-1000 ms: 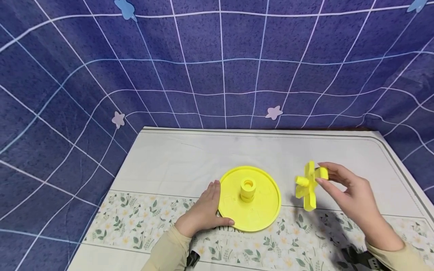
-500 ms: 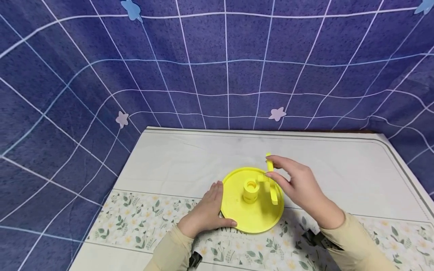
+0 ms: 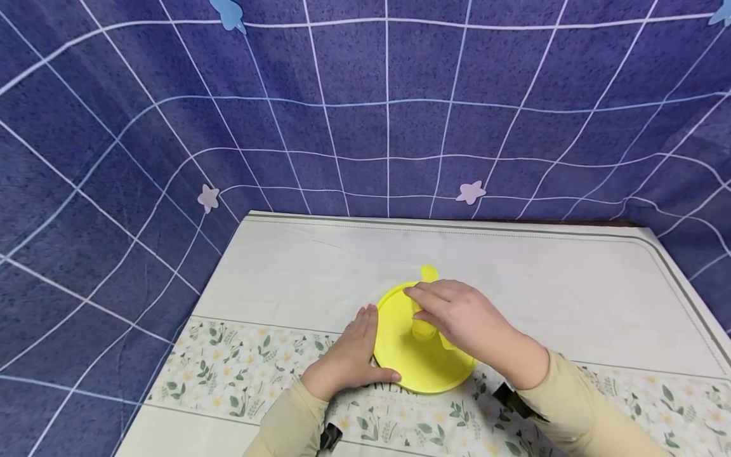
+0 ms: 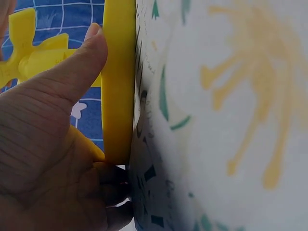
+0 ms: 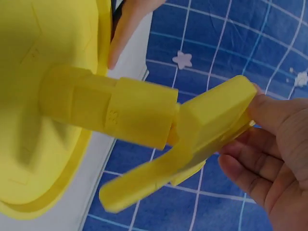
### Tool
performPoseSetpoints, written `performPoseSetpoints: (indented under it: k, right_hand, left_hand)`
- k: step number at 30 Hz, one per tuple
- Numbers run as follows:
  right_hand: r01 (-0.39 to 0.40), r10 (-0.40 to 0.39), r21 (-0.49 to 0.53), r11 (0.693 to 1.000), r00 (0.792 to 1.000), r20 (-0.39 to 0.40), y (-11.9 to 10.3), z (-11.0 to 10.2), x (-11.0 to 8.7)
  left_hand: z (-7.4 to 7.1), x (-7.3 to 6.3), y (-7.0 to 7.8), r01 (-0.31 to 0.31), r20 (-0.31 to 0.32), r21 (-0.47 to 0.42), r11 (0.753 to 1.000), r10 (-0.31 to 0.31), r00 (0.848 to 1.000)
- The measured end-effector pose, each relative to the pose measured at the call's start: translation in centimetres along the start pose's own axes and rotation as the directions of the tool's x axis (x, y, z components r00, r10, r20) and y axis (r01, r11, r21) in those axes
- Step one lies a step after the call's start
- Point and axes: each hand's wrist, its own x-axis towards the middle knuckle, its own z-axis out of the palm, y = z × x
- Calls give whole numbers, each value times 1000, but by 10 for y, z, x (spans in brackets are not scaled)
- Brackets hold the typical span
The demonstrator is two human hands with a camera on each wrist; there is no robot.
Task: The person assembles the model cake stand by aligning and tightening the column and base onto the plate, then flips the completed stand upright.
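Note:
A round yellow plate (image 3: 394,349) with a raised rim lies on the table, and a hollow yellow column (image 5: 120,108) rises from its middle. My left hand (image 3: 351,355) rests against the plate's left edge, fingers straight along the rim and thumb at the near side. Above the column, my right hand (image 3: 465,314) pinches a yellow piece with several flat arms (image 5: 207,120). That piece is tilted, and its peg side is at the column's open top in the right wrist view. From the head, the right hand covers most of it; one arm sticks out at the back.
A white cloth with a floral band (image 3: 240,368) covers the table. Blue grid-patterned fabric (image 3: 342,127) with star shapes hangs behind and at the sides. Dark straps with devices sit on both wrists, near the cloth.
My right hand has carried the yellow armed piece left from beside the plate to the top of the column, turning it on the way. The left hand stays at the rim.

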Motion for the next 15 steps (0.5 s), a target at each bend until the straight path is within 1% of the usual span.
performPoseSetpoints:
  k: [2,5,10,15]
  right_hand:
    - [31,-30,-32,999,999,14,-3,3,4]
    - [52,-51,-63,997,998,24,-7,9,7]
    - [63,-61,-69,996,998,34,-11,20,5]
    - [93,-90,-68,993,995,45,-15,30,3]
  left_hand:
    - [0,0,0,-3,-6,4,1000,3,1000]
    - [-1,0,0,-4,-10,2,1000,4,1000]
    - [0,0,0,-8,-9,-1,1000,8,1000]
    - [0,-1,0,-5,-5,12,1000,5,1000]
